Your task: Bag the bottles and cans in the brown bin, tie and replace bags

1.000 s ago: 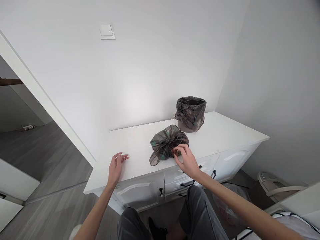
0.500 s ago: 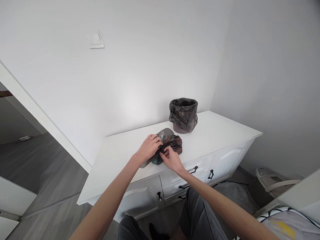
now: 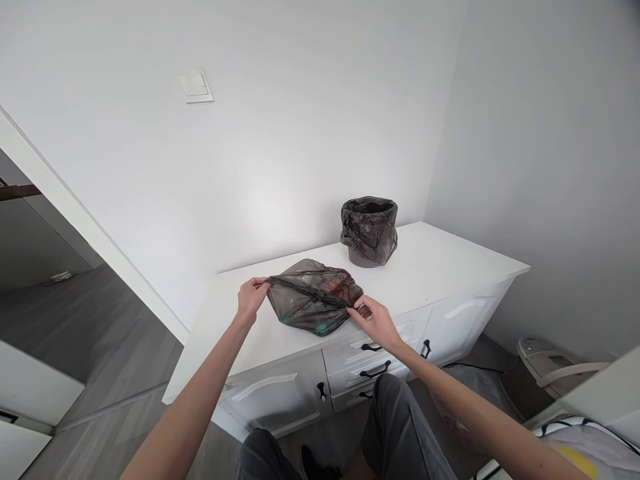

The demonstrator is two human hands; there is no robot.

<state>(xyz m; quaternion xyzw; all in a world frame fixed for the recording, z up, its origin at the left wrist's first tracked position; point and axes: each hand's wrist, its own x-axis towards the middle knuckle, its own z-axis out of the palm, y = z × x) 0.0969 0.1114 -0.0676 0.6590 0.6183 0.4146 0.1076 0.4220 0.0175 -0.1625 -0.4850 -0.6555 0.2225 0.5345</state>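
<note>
The left forearm [image 3: 200, 383] angles up from the lower edge to the left hand [image 3: 251, 298] — thumb and fingers pinched together. The right forearm [image 3: 453, 393] slants in from the lower right, the right hand [image 3: 377, 323] pinching too, fingers bent — both hands well apart.

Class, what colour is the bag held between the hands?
The bag is see-through black, best seen in the head view.

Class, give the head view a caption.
Left hand and right hand pinch a dark bag on a white cabinet, near a container.
</note>
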